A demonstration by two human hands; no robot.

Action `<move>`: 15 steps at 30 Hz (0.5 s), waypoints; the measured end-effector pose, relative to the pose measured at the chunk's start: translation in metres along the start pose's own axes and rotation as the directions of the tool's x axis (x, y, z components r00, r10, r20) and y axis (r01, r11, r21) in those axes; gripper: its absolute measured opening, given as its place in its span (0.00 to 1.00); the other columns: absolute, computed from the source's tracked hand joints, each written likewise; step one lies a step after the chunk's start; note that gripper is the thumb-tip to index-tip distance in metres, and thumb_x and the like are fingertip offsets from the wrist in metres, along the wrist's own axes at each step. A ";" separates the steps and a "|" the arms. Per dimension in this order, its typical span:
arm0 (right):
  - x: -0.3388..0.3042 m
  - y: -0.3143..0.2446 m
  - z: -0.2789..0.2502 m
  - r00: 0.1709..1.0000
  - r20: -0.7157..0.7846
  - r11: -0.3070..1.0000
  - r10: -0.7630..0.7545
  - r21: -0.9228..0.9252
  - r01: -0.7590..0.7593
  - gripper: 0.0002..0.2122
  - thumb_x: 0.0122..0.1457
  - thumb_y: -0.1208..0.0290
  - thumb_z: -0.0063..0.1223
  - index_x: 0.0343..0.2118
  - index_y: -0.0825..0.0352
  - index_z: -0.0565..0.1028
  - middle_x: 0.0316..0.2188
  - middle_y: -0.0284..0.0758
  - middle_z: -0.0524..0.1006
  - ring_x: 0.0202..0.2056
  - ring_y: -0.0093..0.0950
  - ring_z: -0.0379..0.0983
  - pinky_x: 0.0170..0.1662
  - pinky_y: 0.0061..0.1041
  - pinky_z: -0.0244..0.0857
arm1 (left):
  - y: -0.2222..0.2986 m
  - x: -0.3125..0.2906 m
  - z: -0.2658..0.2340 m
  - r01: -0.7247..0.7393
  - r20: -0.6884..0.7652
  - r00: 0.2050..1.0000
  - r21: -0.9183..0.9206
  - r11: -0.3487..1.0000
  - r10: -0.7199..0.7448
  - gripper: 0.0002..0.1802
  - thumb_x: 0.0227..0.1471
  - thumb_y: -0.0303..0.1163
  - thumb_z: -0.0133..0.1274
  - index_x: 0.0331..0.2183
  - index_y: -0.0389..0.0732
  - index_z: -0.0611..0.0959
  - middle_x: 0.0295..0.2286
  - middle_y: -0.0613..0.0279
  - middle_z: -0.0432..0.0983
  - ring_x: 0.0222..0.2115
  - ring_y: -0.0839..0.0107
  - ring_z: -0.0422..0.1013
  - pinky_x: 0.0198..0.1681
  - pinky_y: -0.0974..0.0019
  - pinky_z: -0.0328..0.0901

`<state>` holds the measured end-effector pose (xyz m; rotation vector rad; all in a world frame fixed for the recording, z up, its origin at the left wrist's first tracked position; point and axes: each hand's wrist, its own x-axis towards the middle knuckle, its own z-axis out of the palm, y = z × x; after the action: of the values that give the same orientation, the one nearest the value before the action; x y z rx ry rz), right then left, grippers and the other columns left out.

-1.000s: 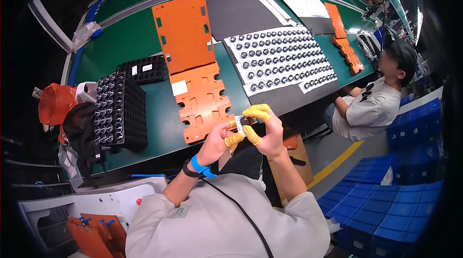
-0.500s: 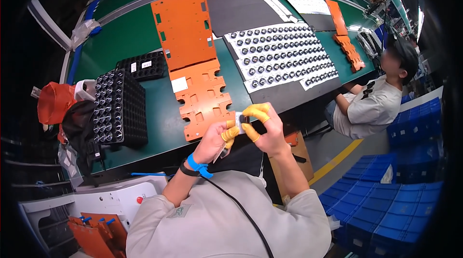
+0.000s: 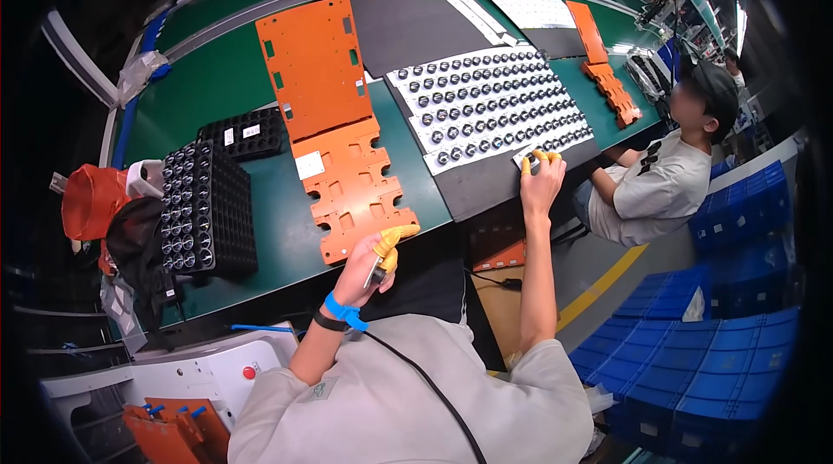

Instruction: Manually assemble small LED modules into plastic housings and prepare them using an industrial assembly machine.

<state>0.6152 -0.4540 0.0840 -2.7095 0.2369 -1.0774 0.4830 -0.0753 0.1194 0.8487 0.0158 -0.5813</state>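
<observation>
My right hand (image 3: 542, 179), in yellow finger cots, reaches out to the near row of small white plates with black round parts (image 3: 486, 108). Its fingertips close on one white plate with a black round part (image 3: 523, 158), at the left end of that row on a black foam mat (image 3: 482, 184). By the orange hinged fixture (image 3: 356, 195), my left hand (image 3: 377, 264) is closed on a thin flat plate (image 3: 371, 277), seen edge-on with something dark beside it. Yellow cots and a blue wrist strap (image 3: 345, 311) are on that side.
A stack of black trays (image 3: 234, 221) with round pockets stands left of the fixture. An orange bag (image 3: 91, 199) lies farther left. Another person (image 3: 677, 165) sits at the bench on the right. Blue crates (image 3: 677, 360) fill the floor at the lower right.
My right hand has left my left hand and moved right and away, carrying the small plate with the black round part to the near row. My left hand has shifted slightly left.
</observation>
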 end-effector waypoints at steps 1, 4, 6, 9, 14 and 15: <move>0.002 0.001 0.002 1.000 0.017 1.000 0.009 -0.020 -0.009 0.13 0.52 0.72 0.66 0.40 0.68 0.81 0.42 0.43 0.75 0.48 0.42 0.69 0.52 0.39 0.64 | 0.001 0.000 0.000 -0.001 0.001 1.000 0.001 1.000 0.001 0.25 0.70 0.41 0.41 0.59 0.33 0.71 0.17 0.71 0.63 0.12 0.81 0.58 0.14 0.75 0.57; 0.003 0.002 0.008 0.999 0.010 0.998 0.032 -0.059 -0.032 0.13 0.52 0.71 0.66 0.40 0.67 0.81 0.42 0.43 0.75 0.48 0.42 0.69 0.52 0.39 0.64 | 0.006 0.000 0.002 0.019 0.011 1.000 -0.009 1.000 -0.019 0.24 0.70 0.40 0.39 0.57 0.33 0.71 0.17 0.70 0.64 0.12 0.81 0.58 0.14 0.74 0.57; 0.002 0.000 0.011 0.999 -0.015 0.996 0.045 -0.079 -0.046 0.13 0.52 0.70 0.67 0.41 0.66 0.81 0.42 0.43 0.75 0.48 0.42 0.69 0.52 0.39 0.64 | 0.011 -0.001 0.008 0.006 -0.031 0.999 0.007 1.000 -0.006 0.26 0.70 0.42 0.42 0.59 0.32 0.72 0.15 0.74 0.59 0.11 0.84 0.54 0.13 0.76 0.54; 0.000 0.000 0.016 0.993 -0.021 0.990 0.112 -0.087 -0.113 0.14 0.52 0.69 0.67 0.41 0.66 0.81 0.43 0.43 0.74 0.48 0.42 0.69 0.52 0.39 0.64 | 0.010 -0.002 0.007 -0.002 -0.039 0.999 0.010 1.000 0.002 0.25 0.70 0.41 0.41 0.58 0.32 0.72 0.15 0.74 0.59 0.10 0.83 0.54 0.13 0.76 0.53; 0.002 0.000 0.022 0.983 -0.045 0.983 0.177 -0.052 -0.179 0.17 0.52 0.67 0.67 0.43 0.68 0.79 0.43 0.44 0.74 0.49 0.43 0.69 0.53 0.40 0.64 | 0.004 -0.002 0.000 -0.002 0.000 1.000 -0.007 1.000 0.002 0.23 0.69 0.42 0.43 0.54 0.33 0.73 0.17 0.70 0.63 0.12 0.81 0.58 0.14 0.75 0.57; 0.001 0.001 0.022 0.983 -0.043 0.982 0.179 -0.052 -0.181 0.18 0.52 0.67 0.67 0.45 0.69 0.78 0.45 0.45 0.74 0.49 0.43 0.69 0.54 0.40 0.63 | 0.004 -0.002 0.001 -0.007 -0.005 1.000 -0.022 1.000 0.007 0.22 0.69 0.42 0.43 0.53 0.33 0.74 0.17 0.70 0.63 0.12 0.81 0.58 0.14 0.75 0.57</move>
<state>0.6314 -0.4517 0.0687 -2.6555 0.5149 -1.0853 0.4827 -0.0731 0.1233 0.8282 0.0234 -0.5714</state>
